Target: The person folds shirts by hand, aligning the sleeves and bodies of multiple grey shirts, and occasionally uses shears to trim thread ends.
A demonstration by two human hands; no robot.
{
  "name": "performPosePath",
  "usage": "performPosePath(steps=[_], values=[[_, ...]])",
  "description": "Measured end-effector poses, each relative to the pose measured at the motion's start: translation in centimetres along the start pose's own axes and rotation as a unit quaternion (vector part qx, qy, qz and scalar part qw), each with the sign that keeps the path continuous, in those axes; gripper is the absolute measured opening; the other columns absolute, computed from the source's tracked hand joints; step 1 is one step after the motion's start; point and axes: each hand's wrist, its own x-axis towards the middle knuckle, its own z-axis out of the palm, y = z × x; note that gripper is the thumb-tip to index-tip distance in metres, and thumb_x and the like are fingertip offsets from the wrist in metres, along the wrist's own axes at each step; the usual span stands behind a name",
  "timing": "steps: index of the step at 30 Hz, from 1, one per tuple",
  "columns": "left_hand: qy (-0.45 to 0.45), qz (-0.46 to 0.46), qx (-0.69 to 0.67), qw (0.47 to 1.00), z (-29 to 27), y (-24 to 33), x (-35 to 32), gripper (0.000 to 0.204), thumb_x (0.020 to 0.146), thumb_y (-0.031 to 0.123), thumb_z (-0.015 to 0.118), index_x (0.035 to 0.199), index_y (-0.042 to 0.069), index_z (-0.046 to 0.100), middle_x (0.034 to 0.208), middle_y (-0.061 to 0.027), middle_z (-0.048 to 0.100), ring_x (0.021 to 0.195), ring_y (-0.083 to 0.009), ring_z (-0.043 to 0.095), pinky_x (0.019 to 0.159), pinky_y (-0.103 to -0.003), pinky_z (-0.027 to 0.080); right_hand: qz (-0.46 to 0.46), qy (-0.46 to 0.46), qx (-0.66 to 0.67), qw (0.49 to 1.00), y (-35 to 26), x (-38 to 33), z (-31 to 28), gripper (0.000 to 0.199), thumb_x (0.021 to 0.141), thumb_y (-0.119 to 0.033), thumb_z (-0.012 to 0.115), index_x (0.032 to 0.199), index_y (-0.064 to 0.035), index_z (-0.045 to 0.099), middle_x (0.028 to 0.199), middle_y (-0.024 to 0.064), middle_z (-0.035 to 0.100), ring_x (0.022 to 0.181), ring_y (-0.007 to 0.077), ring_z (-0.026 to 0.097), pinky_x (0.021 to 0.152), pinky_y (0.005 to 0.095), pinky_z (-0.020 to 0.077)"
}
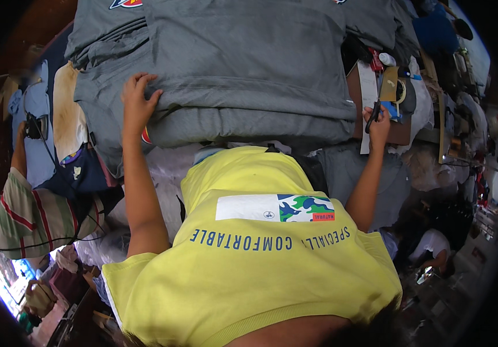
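A stack of grey garments [249, 69] with colourful badges lies spread in front of me. My left hand [139, 99] rests on the left part of the top garment, fingers apart and nothing in them. On the right, my right hand [380, 124] is closed round a pair of black-handled scissors [371, 118]. It is beside the right edge of the stack, over a long white strip [367, 87] on a brown board. The scissors' blades are hard to make out.
By the scissors lie a tan card [388, 84], a roll of tape [401, 91] and a white bottle [386, 59]. At the left, another person in a striped shirt [43, 214] holds an iron [36, 126] on light blue cloth. Someone else [431, 246] is at the lower right.
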Motion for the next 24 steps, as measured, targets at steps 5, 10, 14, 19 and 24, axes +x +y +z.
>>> performPosePath(steps=[5, 10, 14, 19, 24], values=[[0.044, 0.051, -0.001, 0.998, 2.8, 7.5, -1.3, 0.023, 0.072, 0.006, 0.059, 0.095, 0.009, 0.058, 0.102, -0.0095, 0.053, 0.096, -0.0286, 0.049, 0.084, -0.039, 0.037, -0.113, 0.022, -0.036, 0.993, -2.1, -1.4, 3.2, 0.039, 0.075, -0.003, 0.063, 0.109, 0.0013, 0.045, 0.087, 0.0086, 0.061, 0.081, 0.0134, 0.058, 0.074, 0.0235, 0.0443], [-0.087, 0.104, -0.002, 0.991, 8.4, 12.0, -3.8, 0.029, 0.078, 0.012, 0.056, 0.107, 0.01, 0.054, 0.114, -0.0062, 0.05, 0.111, -0.0253, 0.043, 0.096, -0.044, 0.029, -0.147, -0.033, -0.081, 0.985, -3.7, -2.4, 8.0, 0.041, 0.072, -0.008, 0.067, 0.108, -0.004, 0.048, 0.085, 0.0063, 0.063, 0.076, 0.0107, 0.059, 0.068, 0.0226, 0.0453], [-0.105, 0.086, 0.034, 0.99, 10.1, 11.1, -5.2, 0.034, 0.081, 0.02, 0.054, 0.114, 0.013, 0.051, 0.124, -0.0055, 0.044, 0.119, -0.0239, 0.036, 0.099, -0.047, 0.024, -0.084, -0.053, -0.091, 0.991, -1.6, -2.2, 9.4, 0.036, 0.07, -0.008, 0.067, 0.102, -0.0041, 0.052, 0.087, 0.0063, 0.063, 0.076, 0.0117, 0.06, 0.066, 0.0235, 0.0453], [-0.092, 0.066, 0.09, 0.989, 9.1, 10.7, -5.2, 0.04, 0.079, 0.027, 0.056, 0.117, 0.017, 0.05, 0.133, -0.0093, 0.034, 0.123, -0.0258, 0.029, 0.1, -0.052, 0.019, -0.096, -0.045, -0.065, 0.992, 0.3, -1.6, 9.8, 0.038, 0.069, -0.006, 0.067, 0.104, -0.0034, 0.051, 0.087, 0.0069, 0.063, 0.077, 0.0127, 0.06, 0.068, 0.0241, 0.0451], [-0.094, 0.03, 0.122, 0.988, 7.8, 9.5, -5.7, 0.047, 0.077, 0.036, 0.056, 0.119, 0.017, 0.048, 0.137, -0.0092, 0.029, 0.126, -0.0259, 0.026, 0.101, -0.052, 0.015, -0.081, -0.063, -0.042, 0.994, 0.7, -1.4, 9.8, 0.039, 0.069, -0.006, 0.067, 0.104, -0.0033, 0.05, 0.089, 0.0068, 0.063, 0.079, 0.0128, 0.059, 0.07, 0.0245, 0.0449]])
